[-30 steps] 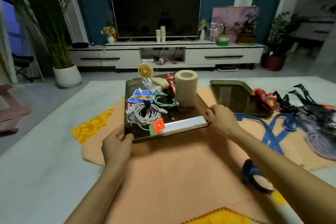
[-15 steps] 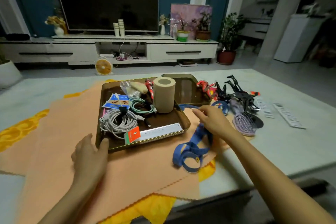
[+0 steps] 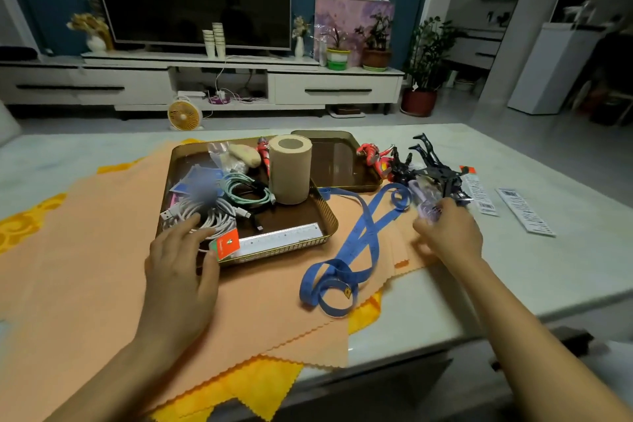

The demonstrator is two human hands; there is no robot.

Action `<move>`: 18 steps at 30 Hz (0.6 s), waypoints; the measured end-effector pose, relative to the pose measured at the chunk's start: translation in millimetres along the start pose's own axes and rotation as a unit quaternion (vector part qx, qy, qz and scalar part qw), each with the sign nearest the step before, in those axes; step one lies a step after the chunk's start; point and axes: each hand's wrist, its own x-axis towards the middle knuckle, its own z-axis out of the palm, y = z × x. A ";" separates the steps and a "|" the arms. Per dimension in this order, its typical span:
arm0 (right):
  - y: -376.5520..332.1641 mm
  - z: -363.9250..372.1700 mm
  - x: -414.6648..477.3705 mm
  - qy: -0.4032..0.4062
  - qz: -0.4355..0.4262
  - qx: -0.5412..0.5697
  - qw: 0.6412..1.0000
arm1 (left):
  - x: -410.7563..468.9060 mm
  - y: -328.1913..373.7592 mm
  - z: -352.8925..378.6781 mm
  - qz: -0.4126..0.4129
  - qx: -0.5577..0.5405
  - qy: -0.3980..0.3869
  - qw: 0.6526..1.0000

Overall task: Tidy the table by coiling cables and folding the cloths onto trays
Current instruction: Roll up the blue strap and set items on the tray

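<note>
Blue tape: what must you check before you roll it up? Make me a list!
1. Tape untangled: not ok, looped and crossed on the cloth.
2. Left hand free: ok, open by the tray corner.
3. Right hand free: cannot tell, fingers at the brush, blurred.
4. Far end loose: cannot tell, it runs against the tray's side.
5. Room in far tray: ok, bare bottom shows.

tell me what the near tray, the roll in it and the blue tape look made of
Near tray: likely metal, dark glossy floor, gold ribbed rim. Roll: matte tan paper, hollow core visible. Blue tape: probably soft vinyl or cloth, printed marks, lying in limp loops.
</note>
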 end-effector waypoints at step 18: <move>-192.3 -4.3 -113.2 0.053 -0.488 0.232 0.840 | 60.1 -41.6 0.8 0.067 0.117 -0.230 0.964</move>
